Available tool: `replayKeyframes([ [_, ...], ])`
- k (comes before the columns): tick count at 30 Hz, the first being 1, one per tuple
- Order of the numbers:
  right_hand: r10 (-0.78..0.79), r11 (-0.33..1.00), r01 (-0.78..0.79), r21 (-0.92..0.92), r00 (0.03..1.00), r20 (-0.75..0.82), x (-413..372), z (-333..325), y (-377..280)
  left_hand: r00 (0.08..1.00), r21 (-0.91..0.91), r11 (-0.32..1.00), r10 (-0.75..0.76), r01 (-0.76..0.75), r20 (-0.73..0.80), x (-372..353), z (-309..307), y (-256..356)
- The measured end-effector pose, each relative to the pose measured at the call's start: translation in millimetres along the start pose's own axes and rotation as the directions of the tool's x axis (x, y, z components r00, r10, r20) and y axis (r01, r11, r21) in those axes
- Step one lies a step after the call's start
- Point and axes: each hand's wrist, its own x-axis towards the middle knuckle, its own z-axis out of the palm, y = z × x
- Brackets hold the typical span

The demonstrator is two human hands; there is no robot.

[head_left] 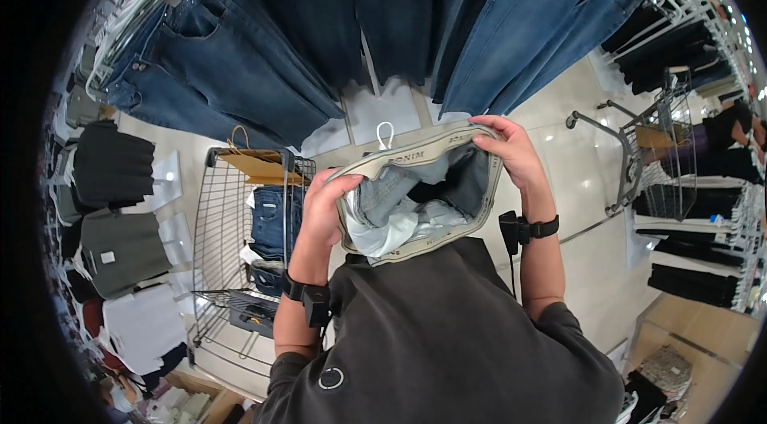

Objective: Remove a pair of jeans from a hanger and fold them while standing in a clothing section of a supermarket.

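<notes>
left hand (pixel 319 208) + right hand (pixel 511 148) grips clamped on jeans (pixel 423 184) waistband, spread open | I read: checking inside | next needs one grip freed

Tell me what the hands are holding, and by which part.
Light-wash jeans, held open at the waistband: the left hand grips one side of it and the right hand the opposite side.
</notes>
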Motion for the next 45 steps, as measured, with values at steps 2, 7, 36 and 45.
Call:
replayKeyframes([
  [2, -0.017, 0.99, 0.007, -0.141, 0.997, -0.07, 1, 7, 18, 0.999, -0.008, 0.999, 0.049, -0.049, -0.001, -5, 14, 11],
  [7, -0.044, 0.94, -0.035, -0.338, 0.974, -0.222, -13, 22, 46, 0.974, -0.037, 0.982, 0.179, -0.185, -0.138, 5, 19, 10],
  [36, 0.281, 0.821, -0.309, 0.48, 0.951, 0.132, -16, 23, 57, 0.879, 0.494, 0.807, 0.449, -0.323, -0.158, -8, -5, 20],
  [45, 0.111, 0.727, -0.227, 0.648, 0.97, 0.215, -18, -15, 30, 0.983, 0.604, 0.789, 0.179, -0.113, -0.05, -15, -55, 13],
])
